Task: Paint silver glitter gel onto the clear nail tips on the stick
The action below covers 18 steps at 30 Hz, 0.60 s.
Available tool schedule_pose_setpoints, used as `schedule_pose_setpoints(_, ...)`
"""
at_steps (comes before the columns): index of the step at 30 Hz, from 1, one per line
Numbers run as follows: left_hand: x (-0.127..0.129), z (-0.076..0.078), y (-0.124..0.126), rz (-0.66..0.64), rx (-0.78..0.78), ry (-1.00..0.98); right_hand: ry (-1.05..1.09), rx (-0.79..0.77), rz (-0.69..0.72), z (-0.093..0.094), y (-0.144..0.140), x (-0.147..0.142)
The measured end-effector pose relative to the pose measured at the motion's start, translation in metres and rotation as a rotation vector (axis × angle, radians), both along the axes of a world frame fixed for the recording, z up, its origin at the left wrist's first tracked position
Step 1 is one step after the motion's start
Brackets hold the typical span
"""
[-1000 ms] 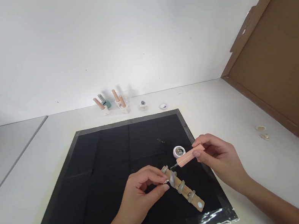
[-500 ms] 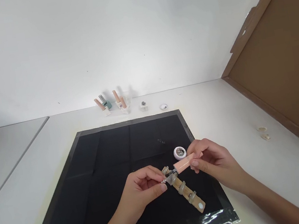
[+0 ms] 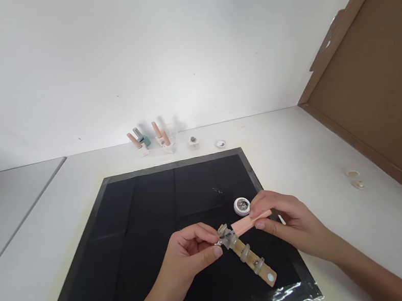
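Single head-worn cam, wide, above the black mat's near side, facing forward, pitched down. Left hand and right hand close-in at lower centre, nearly whole mat in shot, white wall across the top, brown panel at right.

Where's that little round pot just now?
In the head view, the pot sits toward the right side of the black mat, beside the right hand and beyond the wooden strip.

right hand shifted leftward, pink-handled brush lower, now over clear nail tip
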<state>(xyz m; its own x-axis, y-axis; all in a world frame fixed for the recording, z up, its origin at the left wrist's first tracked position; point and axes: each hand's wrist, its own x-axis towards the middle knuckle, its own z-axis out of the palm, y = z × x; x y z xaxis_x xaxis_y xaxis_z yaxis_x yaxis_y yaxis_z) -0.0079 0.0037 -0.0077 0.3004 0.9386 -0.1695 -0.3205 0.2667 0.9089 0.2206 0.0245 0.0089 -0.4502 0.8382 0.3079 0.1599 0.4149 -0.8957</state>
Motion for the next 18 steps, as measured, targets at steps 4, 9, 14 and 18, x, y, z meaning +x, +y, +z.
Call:
schedule_pose_setpoints(4, 0.000, 0.002, 0.000, 0.002, 0.012, -0.005, -0.026, 0.095, 0.044, 0.003, 0.003, 0.007)
schedule_pose_setpoints(9, 0.000, 0.002, 0.000, 0.001, 0.021, -0.002, -0.039, 0.148, -0.028, 0.004, 0.006, 0.013)
schedule_pose_setpoints(14, 0.000, 0.001, 0.000, 0.008, 0.058, 0.026, 0.086, 0.149, -0.044, 0.003, 0.004, 0.010)
schedule_pose_setpoints(18, 0.000, -0.001, -0.001, 0.021, 0.129, 0.061, 0.054, 0.156, 0.068, 0.004, 0.002, 0.004)
